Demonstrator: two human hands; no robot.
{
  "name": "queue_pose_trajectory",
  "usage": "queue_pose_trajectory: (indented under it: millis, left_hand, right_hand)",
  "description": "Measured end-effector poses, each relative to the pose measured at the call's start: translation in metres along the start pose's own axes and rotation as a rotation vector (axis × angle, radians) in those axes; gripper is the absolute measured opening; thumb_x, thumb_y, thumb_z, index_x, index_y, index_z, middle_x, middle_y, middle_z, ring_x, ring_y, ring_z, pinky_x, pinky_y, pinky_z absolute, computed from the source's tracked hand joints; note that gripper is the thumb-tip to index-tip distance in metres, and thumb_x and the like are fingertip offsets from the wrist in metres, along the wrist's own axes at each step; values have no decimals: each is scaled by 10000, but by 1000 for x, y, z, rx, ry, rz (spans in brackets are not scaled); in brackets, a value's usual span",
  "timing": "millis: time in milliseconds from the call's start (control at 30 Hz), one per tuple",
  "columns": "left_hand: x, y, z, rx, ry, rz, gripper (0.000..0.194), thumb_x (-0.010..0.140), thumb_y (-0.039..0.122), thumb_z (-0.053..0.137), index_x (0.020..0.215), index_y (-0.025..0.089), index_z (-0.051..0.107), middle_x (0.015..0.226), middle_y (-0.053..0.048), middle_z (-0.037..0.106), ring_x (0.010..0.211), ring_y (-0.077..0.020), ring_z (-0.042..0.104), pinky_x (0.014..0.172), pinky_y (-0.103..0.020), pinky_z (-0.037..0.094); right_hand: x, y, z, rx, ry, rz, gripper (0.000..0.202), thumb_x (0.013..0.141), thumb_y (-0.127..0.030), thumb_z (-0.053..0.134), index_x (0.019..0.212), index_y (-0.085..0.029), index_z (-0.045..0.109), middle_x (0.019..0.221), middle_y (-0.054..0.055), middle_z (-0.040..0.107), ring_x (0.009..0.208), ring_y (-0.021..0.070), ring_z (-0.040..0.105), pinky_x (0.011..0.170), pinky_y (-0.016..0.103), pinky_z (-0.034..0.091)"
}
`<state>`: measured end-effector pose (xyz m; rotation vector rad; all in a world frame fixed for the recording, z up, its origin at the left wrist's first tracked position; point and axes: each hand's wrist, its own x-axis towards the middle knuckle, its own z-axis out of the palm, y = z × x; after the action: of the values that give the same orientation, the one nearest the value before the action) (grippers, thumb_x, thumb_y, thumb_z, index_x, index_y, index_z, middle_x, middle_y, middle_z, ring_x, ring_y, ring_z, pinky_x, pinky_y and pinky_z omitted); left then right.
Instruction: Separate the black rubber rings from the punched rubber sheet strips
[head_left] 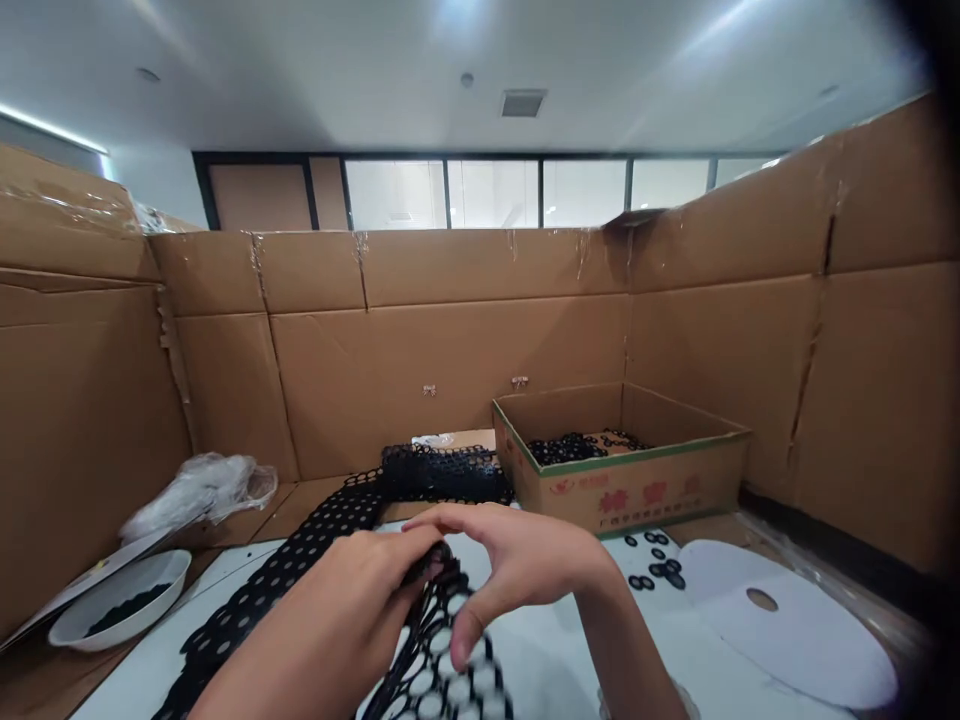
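In the head view, a black perforated sheet [483,690] with round holes hangs below my hands at the bottom centre. My left hand [367,580] is closed around its bunched upper end. Above and to the right of the sheet, my right hand [517,555] arches with thumb and fingers spread apart. Its fingertips come close to my left fingers; whether they touch is hard to tell. Behind my left hand, a long black sheet with small holes [322,540] runs back to a heap of black perforated material [450,475].
At the back right stands a cardboard box [675,490] with black rings inside. Several loose black rings [660,568] lie near a white disc with a hole [810,630]. On the left are a white bowl [169,580] holding dark pieces and a clear plastic bag [214,490]. Cardboard walls [450,345] surround the table.
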<state>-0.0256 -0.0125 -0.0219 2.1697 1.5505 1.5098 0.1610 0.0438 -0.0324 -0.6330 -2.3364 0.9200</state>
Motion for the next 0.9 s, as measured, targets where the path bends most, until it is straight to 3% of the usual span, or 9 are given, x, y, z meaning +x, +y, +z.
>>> queue_pose_trajectory:
  millis: [67,133,267,433,533,600,667,767,900]
  left_hand:
    - [4,2,3,16,47,-9,164,808,394,599,894,261,644,576,34,522,597,-180,549,557,-222,425]
    - [11,0,5,56,84,-2,140,834,378,573,865,257,638,572,28,529,576,-176,539,543,-220,408]
    - [28,-8,4,150,58,79,141,848,349,559,775,243,614,572,28,559,498,-148,482,497,-215,358]
    - [43,-14,11,-70,202,22,340,840,392,585,575,204,488,527,35,451,512,-125,387,486,-220,312]
    - [45,-17,26,-236,291,-101,367,847,398,569,563,203,440,546,32,430,527,-122,378,491,-227,319]
    - [44,-17,37,-259,356,-145,363,882,402,519,589,208,429,551,33,426,522,-122,375,484,-230,319]
    - [41,-15,45,-275,373,-163,353,893,405,518,611,205,452,562,30,454,527,-123,395,487,-229,331]
    - [33,-4,52,-271,312,-128,313,890,391,556,647,201,503,579,28,512,543,-127,446,500,-223,353]
    - [24,11,61,-193,269,-12,226,910,285,523,697,208,537,556,47,542,504,-112,458,477,-209,335]
  right_hand:
    - [6,12,1,-61,-68,-17,350,547,-271,902,853,-246,735,749,-51,698,702,161,636,595,227,464]
    - [13,20,2,-62,-33,-6,198,589,-199,855,604,-209,659,524,-81,564,489,112,504,434,212,337]
    - [16,21,-5,56,130,-14,122,761,-205,702,665,-197,626,631,-55,605,587,120,538,527,221,405]
    - [11,10,-12,-129,584,-4,30,844,-230,634,836,-209,615,837,8,643,834,185,577,763,315,432]
    - [22,1,9,-382,1057,19,121,864,-259,619,968,-199,608,1058,90,652,1012,252,558,878,386,400]
    - [32,-6,28,-309,1228,97,180,926,-363,524,920,-194,584,952,91,660,865,233,586,763,354,407]
    - [40,-13,44,-36,1072,132,352,955,-530,419,854,-217,545,755,36,644,669,188,575,638,310,386]
    - [43,-21,51,254,831,144,500,923,-694,320,823,-236,493,703,14,649,660,185,589,615,294,388]
    - [38,-22,42,196,813,210,519,883,-726,379,782,-234,506,760,31,666,710,194,580,636,295,388]
